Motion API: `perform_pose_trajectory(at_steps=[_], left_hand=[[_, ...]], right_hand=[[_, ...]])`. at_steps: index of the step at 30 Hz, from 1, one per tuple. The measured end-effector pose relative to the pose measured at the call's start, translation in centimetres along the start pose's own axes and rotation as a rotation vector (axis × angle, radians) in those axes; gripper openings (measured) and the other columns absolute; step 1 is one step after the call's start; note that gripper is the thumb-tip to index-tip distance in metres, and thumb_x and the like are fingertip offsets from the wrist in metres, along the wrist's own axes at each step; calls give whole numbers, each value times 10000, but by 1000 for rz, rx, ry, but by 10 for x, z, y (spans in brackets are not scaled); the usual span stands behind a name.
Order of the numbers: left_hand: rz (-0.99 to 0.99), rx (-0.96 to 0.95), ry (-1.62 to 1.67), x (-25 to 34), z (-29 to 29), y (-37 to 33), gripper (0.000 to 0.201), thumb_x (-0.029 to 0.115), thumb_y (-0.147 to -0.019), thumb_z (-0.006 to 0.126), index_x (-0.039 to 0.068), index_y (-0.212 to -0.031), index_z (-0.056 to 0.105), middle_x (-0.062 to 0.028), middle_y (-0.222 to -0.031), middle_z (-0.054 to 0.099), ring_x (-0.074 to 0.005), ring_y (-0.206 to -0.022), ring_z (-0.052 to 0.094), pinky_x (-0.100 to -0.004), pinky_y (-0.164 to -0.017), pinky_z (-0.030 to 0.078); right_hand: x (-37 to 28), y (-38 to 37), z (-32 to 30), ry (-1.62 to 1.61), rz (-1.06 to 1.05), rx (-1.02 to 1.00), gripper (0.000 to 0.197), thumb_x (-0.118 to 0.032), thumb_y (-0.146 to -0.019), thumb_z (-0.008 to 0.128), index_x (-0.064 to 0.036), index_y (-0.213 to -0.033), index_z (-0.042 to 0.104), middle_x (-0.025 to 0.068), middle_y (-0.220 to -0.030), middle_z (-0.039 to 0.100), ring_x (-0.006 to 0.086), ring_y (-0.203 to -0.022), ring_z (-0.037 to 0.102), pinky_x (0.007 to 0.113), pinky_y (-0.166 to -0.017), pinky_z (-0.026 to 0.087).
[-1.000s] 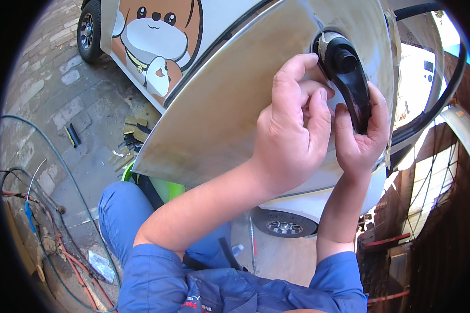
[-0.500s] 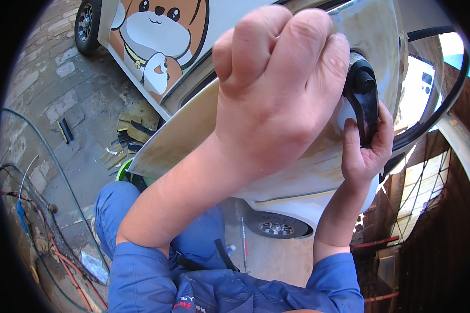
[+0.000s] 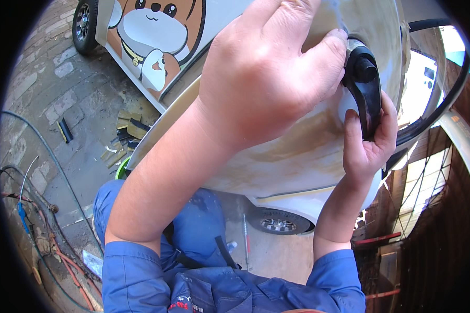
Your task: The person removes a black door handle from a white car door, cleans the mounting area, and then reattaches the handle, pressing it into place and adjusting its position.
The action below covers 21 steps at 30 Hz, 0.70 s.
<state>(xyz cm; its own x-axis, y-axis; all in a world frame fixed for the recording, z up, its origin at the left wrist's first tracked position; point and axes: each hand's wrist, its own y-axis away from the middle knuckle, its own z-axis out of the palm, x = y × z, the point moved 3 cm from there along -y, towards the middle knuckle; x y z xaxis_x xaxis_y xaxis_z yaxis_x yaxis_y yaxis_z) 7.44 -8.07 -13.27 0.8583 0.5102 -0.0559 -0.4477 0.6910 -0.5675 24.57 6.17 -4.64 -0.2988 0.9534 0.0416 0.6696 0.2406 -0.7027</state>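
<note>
From the head view I see my right hand with its fingers wrapped around the lower end of the black handle, which sits on the pale curved panel. My left hand presses the panel just left of the handle, fingers curled, thumb touching its top. Far left of the handle, a cartoon dog decal covers a white vehicle.

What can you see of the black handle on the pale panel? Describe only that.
The black handle is a glossy, curved lever that looks like plastic, with a round boss at its top end, standing roughly upright against the cream panel. The right hand grips its lower end; the left hand touches its top, hiding part.
</note>
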Motion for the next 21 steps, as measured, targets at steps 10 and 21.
perform_pose_trajectory(at_steps=[10,21], left_hand=[[-83,-191,151,1,-16,-18,265,52,-708,851,-33,-944,766,-343,-1025,713,-389,-746,726,-403,-636,594],[-94,-290,180,-6,-18,-10,262,84,-680,878,11,-898,754,-308,-998,712,-371,-734,708,-407,-637,575]], right_hand=[[1,-3,3,9,-45,24,494,-22,-932,754,26,-1398,599,75,-1134,731,115,-974,683,231,-879,529],[3,-4,5,-14,-80,24,510,-9,-927,754,60,-1401,580,100,-1161,741,123,-980,697,226,-841,548]])
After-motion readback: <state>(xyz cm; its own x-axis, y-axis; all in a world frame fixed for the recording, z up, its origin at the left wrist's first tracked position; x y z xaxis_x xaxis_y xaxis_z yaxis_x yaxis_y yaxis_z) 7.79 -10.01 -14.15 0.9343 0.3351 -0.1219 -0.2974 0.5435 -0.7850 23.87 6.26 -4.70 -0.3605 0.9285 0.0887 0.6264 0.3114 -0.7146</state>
